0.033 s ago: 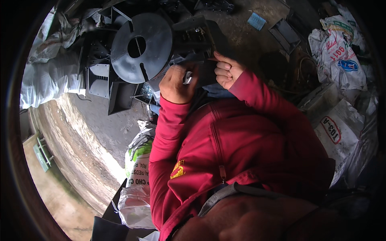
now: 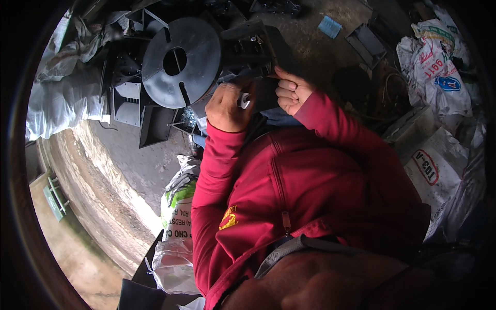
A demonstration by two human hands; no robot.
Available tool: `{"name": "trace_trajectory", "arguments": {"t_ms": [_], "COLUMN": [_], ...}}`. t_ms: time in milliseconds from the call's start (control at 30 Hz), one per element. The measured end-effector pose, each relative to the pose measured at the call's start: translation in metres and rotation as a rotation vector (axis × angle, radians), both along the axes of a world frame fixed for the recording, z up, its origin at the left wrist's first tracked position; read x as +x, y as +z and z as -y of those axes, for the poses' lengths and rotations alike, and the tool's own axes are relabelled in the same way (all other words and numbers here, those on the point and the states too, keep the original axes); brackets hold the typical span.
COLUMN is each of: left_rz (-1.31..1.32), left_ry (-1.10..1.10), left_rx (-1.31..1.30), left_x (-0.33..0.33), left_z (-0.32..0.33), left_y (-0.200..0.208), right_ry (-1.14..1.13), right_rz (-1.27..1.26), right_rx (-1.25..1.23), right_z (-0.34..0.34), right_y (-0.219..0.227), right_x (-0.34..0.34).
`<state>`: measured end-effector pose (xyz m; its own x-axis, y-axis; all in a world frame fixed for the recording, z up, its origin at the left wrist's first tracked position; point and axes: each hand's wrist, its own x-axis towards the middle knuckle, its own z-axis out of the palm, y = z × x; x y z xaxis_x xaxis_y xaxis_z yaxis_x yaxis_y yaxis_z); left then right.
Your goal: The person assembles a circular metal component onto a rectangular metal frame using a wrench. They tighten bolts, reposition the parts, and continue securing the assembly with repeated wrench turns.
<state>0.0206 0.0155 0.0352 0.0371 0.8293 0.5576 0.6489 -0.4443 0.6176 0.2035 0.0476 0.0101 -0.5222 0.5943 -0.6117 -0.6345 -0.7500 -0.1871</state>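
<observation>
My left hand is closed, with a small shiny silvery piece showing at its fingers; its kind and full shape are hidden. Right beside that hand lies a large dark grey round disc with a centre hole and two slots. In front of both hands is a dark box-like metal part with small brassy fittings inside. My right hand has its fingers curled and its thumb and forefinger together at the right edge of that part. What they pinch is too dark to make out.
Dark metal housings stand left of the disc, and another open housing lies at the far right. A blue packet is on the floor. White printed sacks line the right side, with another sack near my left arm.
My left hand has turned very slightly, and more of the silvery piece shows. My right hand stays in place.
</observation>
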Motion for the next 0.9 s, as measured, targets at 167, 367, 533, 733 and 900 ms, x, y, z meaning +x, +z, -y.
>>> {"name": "trace_trajectory", "arguments": {"t_ms": [167,367,533,733,900], "left_rz": [-0.113,-0.223,-0.361,-0.457,-0.503], "left_ry": [0.023,0.051,0.027,0.022,0.007], "left_rx": [0.123,0.158,0.178,0.163,0.133], "left_x": [0.011,0.015,0.016,0.018,0.023], "left_z": [-0.010,-0.022,-0.026,-0.026,-0.026], "left_y": [-0.007,-0.016,-0.009,-0.009,-0.001], "right_ry": [-0.027,-0.013,-0.029,-0.042,-0.024], "right_rz": [-0.021,0.038,0.080,0.069,0.184], "right_rx": [0.020,0.055,0.128,0.143,0.197], "right_z": [0.005,-0.004,-0.004,-0.003,-0.003], "right_y": [-0.003,-0.004,-0.007,-0.014,-0.019], "right_x": [0.000,-0.001,-0.001,-0.004,-0.009]}}
